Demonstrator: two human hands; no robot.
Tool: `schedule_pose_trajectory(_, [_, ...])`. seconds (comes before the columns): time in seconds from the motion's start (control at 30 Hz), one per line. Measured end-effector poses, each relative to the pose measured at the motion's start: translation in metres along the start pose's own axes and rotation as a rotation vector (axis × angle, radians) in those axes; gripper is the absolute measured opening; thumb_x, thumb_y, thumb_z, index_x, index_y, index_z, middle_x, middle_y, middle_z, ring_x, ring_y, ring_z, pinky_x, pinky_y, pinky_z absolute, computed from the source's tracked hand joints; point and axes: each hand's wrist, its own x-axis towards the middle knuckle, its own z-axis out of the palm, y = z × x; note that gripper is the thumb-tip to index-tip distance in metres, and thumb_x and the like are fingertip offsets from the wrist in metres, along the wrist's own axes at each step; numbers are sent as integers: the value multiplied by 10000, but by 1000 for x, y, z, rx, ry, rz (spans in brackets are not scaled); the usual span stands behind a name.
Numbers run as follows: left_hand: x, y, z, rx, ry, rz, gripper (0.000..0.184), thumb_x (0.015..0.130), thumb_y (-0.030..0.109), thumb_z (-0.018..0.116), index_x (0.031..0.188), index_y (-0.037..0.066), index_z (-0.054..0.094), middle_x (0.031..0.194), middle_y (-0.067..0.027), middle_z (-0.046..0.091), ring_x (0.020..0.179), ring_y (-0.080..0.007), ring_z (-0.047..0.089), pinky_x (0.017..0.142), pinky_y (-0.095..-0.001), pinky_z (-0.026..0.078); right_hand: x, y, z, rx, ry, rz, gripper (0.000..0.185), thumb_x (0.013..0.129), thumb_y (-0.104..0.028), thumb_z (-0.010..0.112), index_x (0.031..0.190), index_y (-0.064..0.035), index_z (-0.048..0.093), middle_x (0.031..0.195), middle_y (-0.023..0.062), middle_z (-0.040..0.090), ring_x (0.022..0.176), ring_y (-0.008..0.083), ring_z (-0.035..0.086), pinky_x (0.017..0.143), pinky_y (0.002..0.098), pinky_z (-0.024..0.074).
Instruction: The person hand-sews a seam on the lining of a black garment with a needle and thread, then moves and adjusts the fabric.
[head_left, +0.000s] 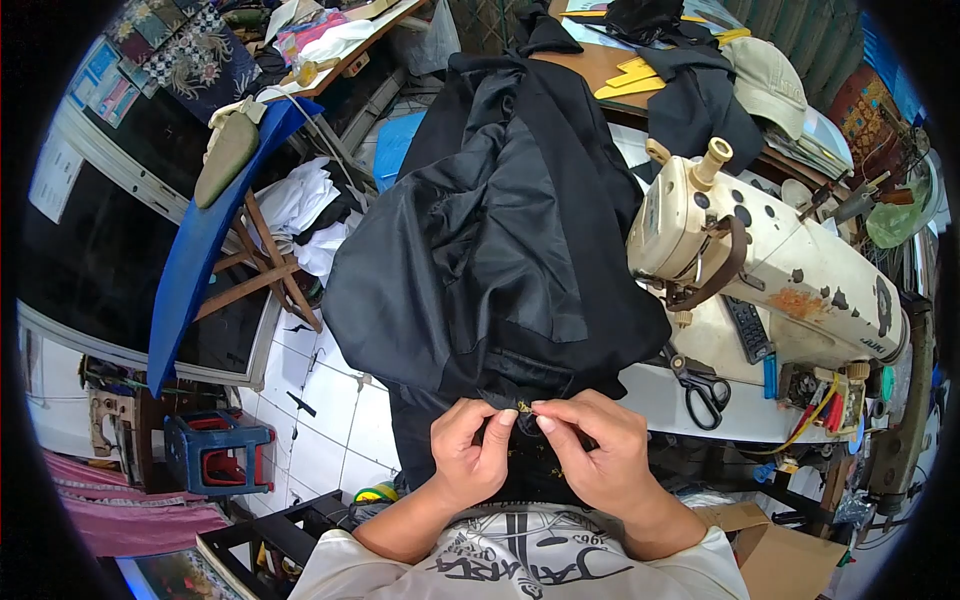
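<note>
A black lined garment (470,230), its shiny lining facing up, spreads over the sewing table and hangs down toward my lap. My left hand (472,450) pinches the near edge of the garment between thumb and forefinger. Close beside it, my right hand (595,448) pinches at the same spot, the fingertips of both hands almost touching. A small bit of yellow thread (524,407) shows between the fingertips. More yellow specks lie on the dark cloth below the hands. Whether the right fingers hold thread or cloth is too small to tell.
A cream sewing machine (770,265) stands right of the garment. Black scissors (700,390), a remote control (746,328) and a blue item (769,376) lie near it. A cap (768,85) sits behind. Leftward are an ironing board (225,235) and a stool (218,452).
</note>
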Motion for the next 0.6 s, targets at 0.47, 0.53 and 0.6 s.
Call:
schedule_pose_trajectory(0.47, [-1, -1, 1, 48, 11, 34, 28, 859, -7, 690, 862, -24, 668, 703, -104, 633, 568, -215, 572, 543, -290, 430, 1, -1, 0, -37, -10, -11, 167, 814, 47, 718, 969, -11, 738, 713, 97, 654, 574, 184, 606, 515, 283, 443])
schedule_pose_trajectory(0.53, [1, 1, 1, 60, 9, 40, 26, 855, -11, 691, 862, -23, 669, 706, -105, 635, 570, -220, 572, 544, -292, 430, 1, 0, 0, -47, -9, -14, 171, 811, 52, 718, 969, -12, 736, 712, 96, 652, 572, 182, 604, 513, 283, 443])
schedule_pose_trajectory(0.6, [1, 1, 1, 72, 8, 47, 26, 850, -15, 692, 861, -22, 670, 709, -105, 637, 573, -224, 572, 544, -294, 430, 1, 1, 1, -57, -7, -19, 176, 808, 56, 718, 969, -12, 735, 710, 95, 651, 570, 181, 603, 510, 283, 443])
